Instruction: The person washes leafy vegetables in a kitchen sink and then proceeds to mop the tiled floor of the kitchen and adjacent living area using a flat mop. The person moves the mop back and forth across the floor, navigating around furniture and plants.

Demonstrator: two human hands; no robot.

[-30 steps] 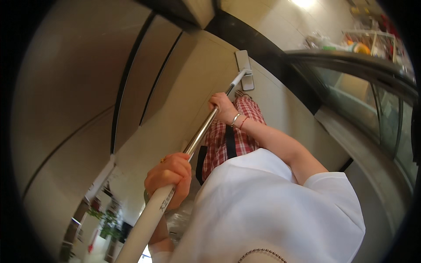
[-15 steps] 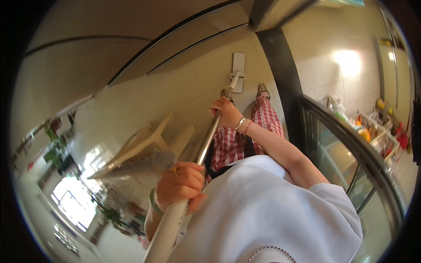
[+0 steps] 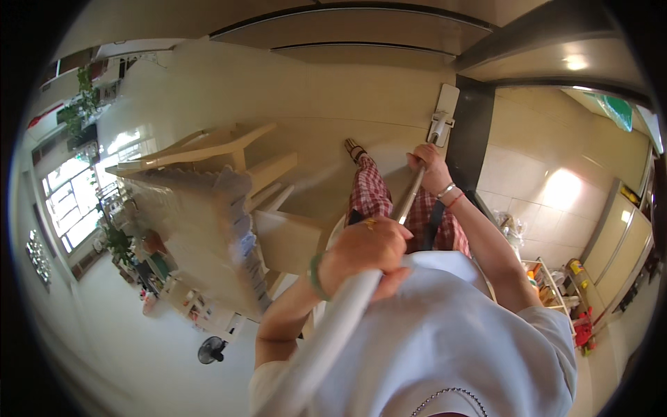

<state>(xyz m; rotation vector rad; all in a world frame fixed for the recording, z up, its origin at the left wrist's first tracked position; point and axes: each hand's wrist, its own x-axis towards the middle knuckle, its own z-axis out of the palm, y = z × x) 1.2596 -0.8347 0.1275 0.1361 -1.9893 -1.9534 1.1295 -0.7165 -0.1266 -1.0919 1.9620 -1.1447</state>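
A flat mop (image 3: 333, 340) with a white and metal pole runs slantwise across my body. Around the thick white upper part, my left hand (image 3: 365, 254) is closed, with a ring on a finger and a green bangle at the wrist. Farther down, my right hand (image 3: 431, 167) grips the metal section, a bracelet and red cord on that wrist. The white rectangular mop head (image 3: 445, 111) lies on the tiled floor (image 3: 326, 104), beside a dark threshold strip (image 3: 472, 132). My sandalled left foot (image 3: 354, 148) stands left of it; my right foot is hidden.
To my left stand a table with a lace-edged clear cover (image 3: 201, 208) and a pale wooden chair (image 3: 278, 233). Long cabinet or door panels (image 3: 361, 28) edge the floor ahead. Right, past the strip, a rack (image 3: 552, 288) holds various goods. A black fan (image 3: 212, 350) is lower left.
The mop head has moved right, up to the dark strip, and both hands have shifted right with the pole. My view has turned, showing more of the table and the room at right.
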